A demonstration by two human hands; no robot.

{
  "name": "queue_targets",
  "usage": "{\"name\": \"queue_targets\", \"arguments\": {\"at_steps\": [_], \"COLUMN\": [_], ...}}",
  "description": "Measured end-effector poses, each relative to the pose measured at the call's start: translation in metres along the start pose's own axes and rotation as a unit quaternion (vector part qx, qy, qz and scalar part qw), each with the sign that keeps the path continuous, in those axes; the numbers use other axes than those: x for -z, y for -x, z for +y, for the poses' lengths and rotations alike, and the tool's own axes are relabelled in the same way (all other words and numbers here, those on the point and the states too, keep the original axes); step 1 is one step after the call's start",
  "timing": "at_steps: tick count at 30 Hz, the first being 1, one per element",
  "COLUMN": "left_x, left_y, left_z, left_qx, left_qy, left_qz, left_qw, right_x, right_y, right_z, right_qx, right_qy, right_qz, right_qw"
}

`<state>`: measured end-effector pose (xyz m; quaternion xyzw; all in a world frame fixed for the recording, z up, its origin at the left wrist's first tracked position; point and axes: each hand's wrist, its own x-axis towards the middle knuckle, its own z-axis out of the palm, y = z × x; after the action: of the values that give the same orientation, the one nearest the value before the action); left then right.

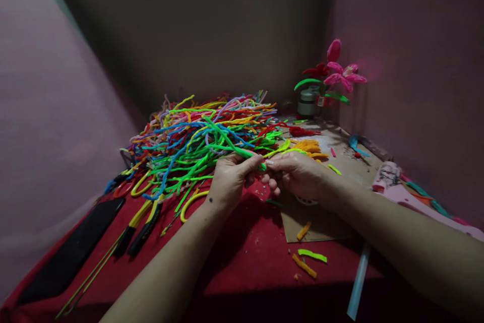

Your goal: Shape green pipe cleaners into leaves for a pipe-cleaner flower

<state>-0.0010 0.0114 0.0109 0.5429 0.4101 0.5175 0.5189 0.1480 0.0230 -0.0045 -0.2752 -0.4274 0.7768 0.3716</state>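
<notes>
My left hand (236, 174) is closed around a small bunch of bright green pipe cleaners (244, 152), whose ends stick out to the right past the thumb. Their other ends reach back left over a large heap of many-coloured pipe cleaners (189, 136). My right hand (293, 172) meets the left one at the green ends, thumb and fingers pinched together there. Whether the pinch holds those tips or a separate small piece is hidden. Just behind the right hand lie yellow and orange pipe-cleaner pieces (312, 147).
Yellow-and-black pliers (145, 219), a black flat object (71, 252) and thin wires (94, 270) lie on the red cloth at left. A cardboard sheet (321, 227) is under my right arm. A pink glue gun (412, 202) rests right. Pink pipe-cleaner flowers (345, 77) stand behind.
</notes>
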Motion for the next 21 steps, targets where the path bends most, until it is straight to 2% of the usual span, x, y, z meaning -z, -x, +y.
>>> {"name": "queue_targets", "arguments": {"at_steps": [5,9,15,18,21], "left_x": [-0.0022,-0.0029,-0.0034,-0.0037,-0.0041], "left_y": [0.0011,0.0016,0.0004,0.0005,0.0013], "left_z": [-0.0003,0.0001,0.0014,0.0022,0.0028], "left_qx": [0.009,-0.002,-0.025,-0.011,0.007], "left_qy": [-0.007,-0.027,-0.047,-0.033,-0.035], "left_qz": [-0.016,-0.022,-0.005,0.000,0.012], "left_qw": [1.000,0.999,0.999,0.999,0.999], "right_x": [-0.0007,-0.0009,0.0028,0.0021,-0.0026], "right_y": [0.0015,0.0020,-0.0001,0.0002,0.0022], "right_z": [-0.0004,-0.0010,-0.0005,0.0000,-0.0003], "right_qx": [-0.052,-0.063,0.007,0.064,0.084], "right_qy": [-0.029,-0.047,0.061,0.135,0.190], "right_qz": [-0.008,-0.004,0.013,0.015,0.043], "right_qw": [0.998,0.997,0.998,0.989,0.977]}}
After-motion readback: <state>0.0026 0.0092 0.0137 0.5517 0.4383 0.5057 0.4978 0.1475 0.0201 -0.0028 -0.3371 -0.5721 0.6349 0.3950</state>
